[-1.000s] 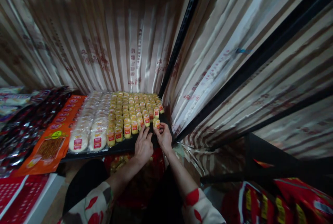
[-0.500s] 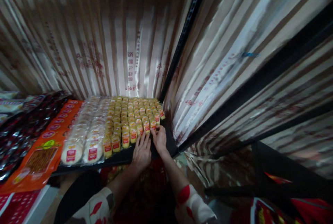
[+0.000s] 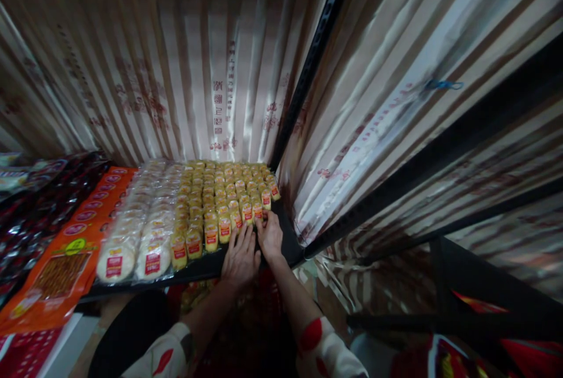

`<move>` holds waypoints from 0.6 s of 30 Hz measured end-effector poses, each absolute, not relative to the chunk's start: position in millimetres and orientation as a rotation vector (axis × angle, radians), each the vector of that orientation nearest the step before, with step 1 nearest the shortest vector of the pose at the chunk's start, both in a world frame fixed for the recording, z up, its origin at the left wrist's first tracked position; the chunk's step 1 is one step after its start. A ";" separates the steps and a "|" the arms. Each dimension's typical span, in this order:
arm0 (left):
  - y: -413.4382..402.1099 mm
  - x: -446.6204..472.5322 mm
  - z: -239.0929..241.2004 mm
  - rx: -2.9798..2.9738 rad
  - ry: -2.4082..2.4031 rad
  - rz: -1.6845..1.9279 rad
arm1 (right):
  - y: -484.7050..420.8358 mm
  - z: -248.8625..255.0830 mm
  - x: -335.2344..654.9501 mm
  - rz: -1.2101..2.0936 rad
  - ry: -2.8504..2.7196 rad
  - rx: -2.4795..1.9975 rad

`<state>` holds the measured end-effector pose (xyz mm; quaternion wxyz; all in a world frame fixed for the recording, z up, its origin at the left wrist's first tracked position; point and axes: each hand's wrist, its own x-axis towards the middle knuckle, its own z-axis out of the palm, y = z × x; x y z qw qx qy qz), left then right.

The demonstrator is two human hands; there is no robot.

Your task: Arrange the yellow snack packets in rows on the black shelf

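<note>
Striped plastic sheeting [image 3: 211, 73] hangs behind a dark shelf [image 3: 288, 243] covered in packed rows. Orange snack bags [image 3: 65, 249] lie far left, then round white cakes [image 3: 132, 237], then small yellow packets [image 3: 220, 196] filling most of the shelf's right part. Only a bare strip at the near right corner looks unfilled, so the row seems nearly complete. The left hand [image 3: 240, 255] lies flat, fingers spread, against the front packets. The right hand [image 3: 269, 236] has fingertips pressed together on the end packet [image 3: 258, 212].
</note>
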<state>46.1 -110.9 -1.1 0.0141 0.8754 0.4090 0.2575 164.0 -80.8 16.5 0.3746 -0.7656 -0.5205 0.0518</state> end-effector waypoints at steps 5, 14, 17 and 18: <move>-111.8 46.2 -0.7 2.732 1.255 0.822 | -78.6 13.1 165.5 0.172 -1.323 -1.891; -115.7 37.2 4.9 2.708 1.107 0.923 | -93.0 16.3 158.7 0.112 -1.296 -1.776; -126.8 26.6 0.3 2.717 1.007 0.917 | -108.7 22.5 152.4 0.090 -1.240 -1.735; -133.4 21.9 -2.4 2.717 0.973 0.919 | -116.6 23.4 149.6 0.098 -1.216 -1.712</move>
